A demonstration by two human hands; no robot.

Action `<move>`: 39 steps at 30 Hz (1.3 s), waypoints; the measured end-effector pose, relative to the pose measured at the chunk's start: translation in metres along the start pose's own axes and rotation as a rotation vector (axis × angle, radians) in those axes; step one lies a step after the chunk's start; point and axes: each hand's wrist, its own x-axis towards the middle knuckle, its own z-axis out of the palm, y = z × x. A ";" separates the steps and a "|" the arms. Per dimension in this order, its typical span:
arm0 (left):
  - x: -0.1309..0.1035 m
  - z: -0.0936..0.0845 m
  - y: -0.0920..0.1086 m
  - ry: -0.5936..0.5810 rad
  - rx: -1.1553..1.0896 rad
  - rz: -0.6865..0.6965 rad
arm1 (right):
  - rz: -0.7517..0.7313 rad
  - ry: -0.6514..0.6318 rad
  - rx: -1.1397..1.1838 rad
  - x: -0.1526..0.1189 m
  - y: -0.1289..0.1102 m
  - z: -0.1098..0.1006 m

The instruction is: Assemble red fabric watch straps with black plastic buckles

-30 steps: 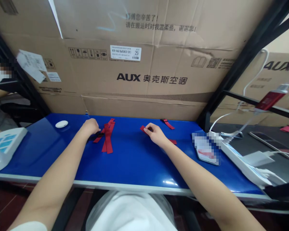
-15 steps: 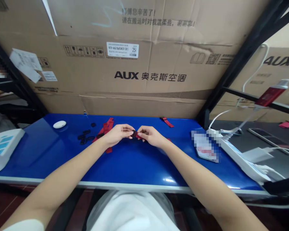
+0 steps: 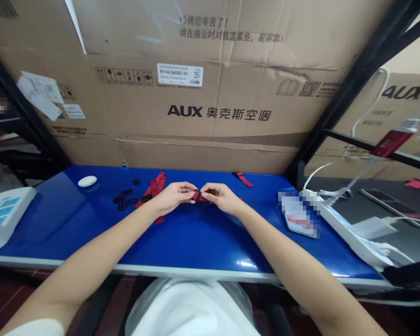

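Observation:
Over the middle of the blue table, my left hand (image 3: pixel 175 196) and my right hand (image 3: pixel 221 197) meet fingertip to fingertip. Between them is a short red strap (image 3: pixel 204 199) with a small black buckle (image 3: pixel 198 196) on it. Red webbing shows on both sides of the buckle's bar. My left fingers pinch the strap at the buckle's left; my right thumb and fingers close on it at the right. Fingers partly cover both pieces. Beside my left wrist lies a pile of red straps (image 3: pixel 157 186). Several loose black buckles (image 3: pixel 126 201) are left of it.
Another red strap with a black end (image 3: pixel 244 179) lies near the back. A white oval object (image 3: pixel 87 181) sits at the back left. On the right are a phone (image 3: pixel 299 219) and a white power strip (image 3: pixel 350 233) with cables. A large cardboard box (image 3: pixel 210 126) stands behind the table (image 3: pixel 196 242).
Red webbing now shows left of the buckle, between it and my left fingertips. Both hands have stayed in nearly the same place. The view has shifted slightly.

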 end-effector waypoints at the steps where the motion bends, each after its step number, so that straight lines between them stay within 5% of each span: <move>1: 0.000 0.002 -0.001 -0.001 -0.015 0.000 | -0.004 0.028 0.065 0.001 0.000 0.002; 6: 0.003 0.008 -0.010 0.025 -0.106 0.003 | 0.027 0.132 0.355 0.003 -0.004 0.016; 14: 0.005 0.011 -0.017 0.039 0.028 -0.006 | -0.007 0.214 0.110 0.005 -0.004 0.009; 21: 0.006 0.009 -0.017 0.033 -0.057 -0.045 | 0.010 0.114 -0.068 0.002 -0.003 0.007; 26: 0.011 0.005 -0.022 0.141 0.251 0.068 | -0.007 0.114 0.163 0.002 -0.006 0.003; 32: 0.009 0.009 -0.021 0.237 0.656 0.248 | 0.068 0.057 -0.279 0.001 -0.006 -0.002; 39: 0.006 0.013 -0.024 0.230 0.712 0.315 | 0.095 0.121 -0.321 0.001 -0.003 0.004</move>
